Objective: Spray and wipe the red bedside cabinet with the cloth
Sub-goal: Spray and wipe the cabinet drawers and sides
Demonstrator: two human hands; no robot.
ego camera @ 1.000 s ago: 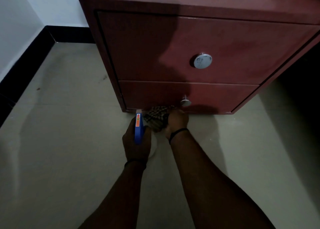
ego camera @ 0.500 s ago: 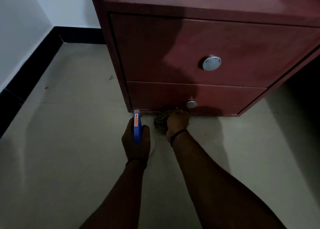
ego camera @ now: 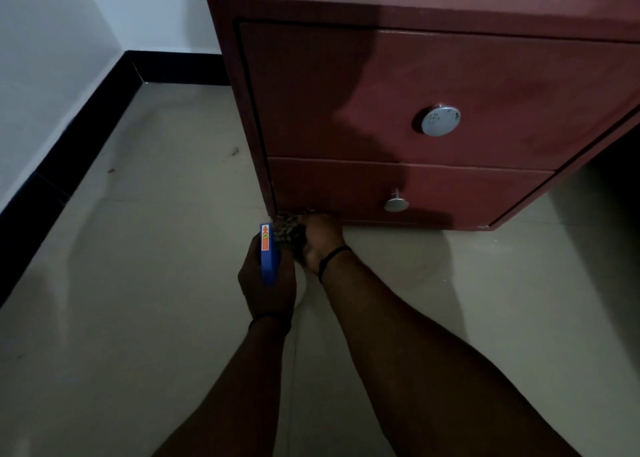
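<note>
Down at the bottom left corner of the glossy red wooden bedside cabinet, the right hand has its grip clamped round a dark checked fabric cloth, pushed against the base just above the pale tiled floor. It's soft, limp and light, so it's best bunched into a firm wad. The left hand has its grip wrapped round the blue-headed plastic spray bottle, nozzle forward; its body looks pale, though the dimness hides most of it
</note>
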